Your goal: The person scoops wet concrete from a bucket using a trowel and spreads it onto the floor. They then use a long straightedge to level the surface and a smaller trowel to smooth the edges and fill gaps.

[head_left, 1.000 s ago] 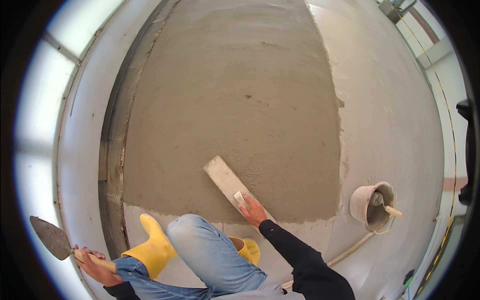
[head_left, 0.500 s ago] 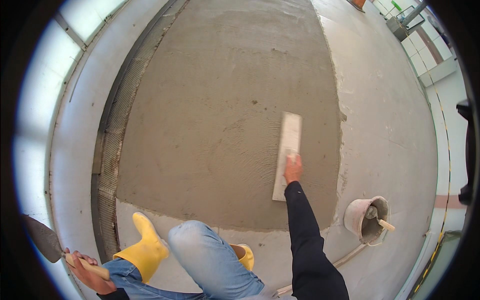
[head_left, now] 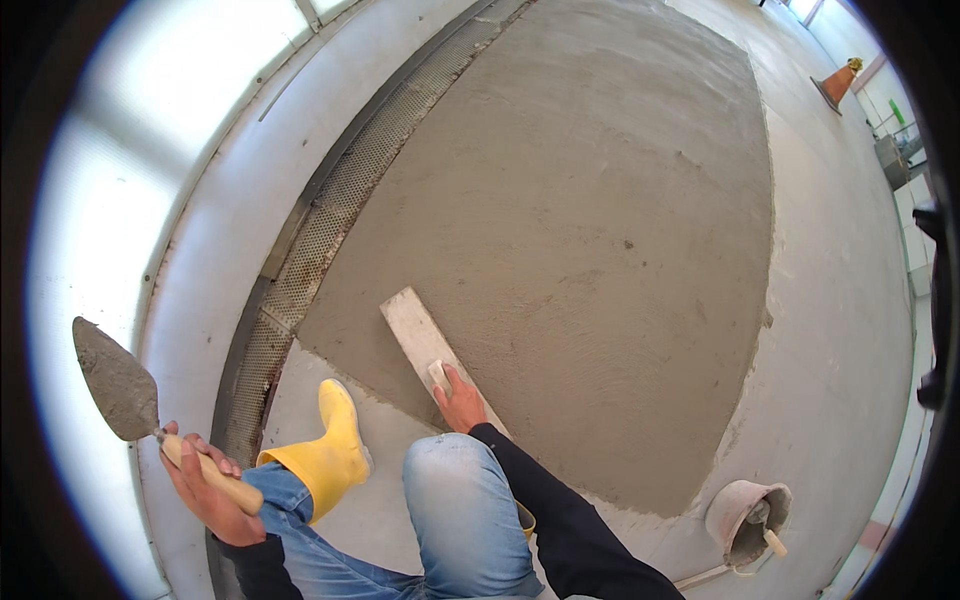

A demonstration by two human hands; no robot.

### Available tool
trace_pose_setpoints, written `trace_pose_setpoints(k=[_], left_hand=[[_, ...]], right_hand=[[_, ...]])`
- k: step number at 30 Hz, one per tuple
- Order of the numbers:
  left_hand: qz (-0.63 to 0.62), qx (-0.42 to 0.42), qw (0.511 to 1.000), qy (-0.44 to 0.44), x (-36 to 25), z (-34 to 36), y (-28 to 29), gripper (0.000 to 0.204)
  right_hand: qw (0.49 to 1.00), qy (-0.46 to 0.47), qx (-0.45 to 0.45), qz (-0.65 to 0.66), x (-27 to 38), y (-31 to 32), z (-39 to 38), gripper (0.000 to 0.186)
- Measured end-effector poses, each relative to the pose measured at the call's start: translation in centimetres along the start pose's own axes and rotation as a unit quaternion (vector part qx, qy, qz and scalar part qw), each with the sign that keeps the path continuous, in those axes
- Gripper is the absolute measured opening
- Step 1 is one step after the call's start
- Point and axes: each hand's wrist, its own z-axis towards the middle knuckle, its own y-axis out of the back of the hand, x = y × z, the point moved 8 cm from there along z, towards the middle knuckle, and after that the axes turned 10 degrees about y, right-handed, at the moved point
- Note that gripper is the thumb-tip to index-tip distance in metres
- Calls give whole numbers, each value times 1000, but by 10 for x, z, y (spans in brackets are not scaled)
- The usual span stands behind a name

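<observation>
right hand (head_left: pixel 461 402) grips the handle of a long pale flat float (head_left: pixel 428 350) lying on wet grey screed (head_left: pixel 580 250), near its near-left edge. left hand (head_left: pixel 205 490) clenched round wooden handle of a mortar-caked pointed trowel (head_left: pixel 120 385), raised at far left. yellow rubber boot (head_left: pixel 325 455) between the hands; mortar-stained bucket (head_left: pixel 748 520) near right.

The single head view looks steeply down from a crouching person's head, close over the bent knee (head_left: pixel 465 500) and yellow boot (head_left: pixel 330 455), facing forward across the wet screed (head_left: pixel 600 250) toward the far floor.
</observation>
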Motion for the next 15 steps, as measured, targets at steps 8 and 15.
trace_pose_setpoints(k=[8,15], left_hand=[[-12,-9,1000,5,9,12,13,48],[-35,-15,999,1,9,22,21,47]], right_hand=[[972,-87,-210,-56,-111,150,-29,57],[837,-245,-465,-151,-212,341,-165,59]])
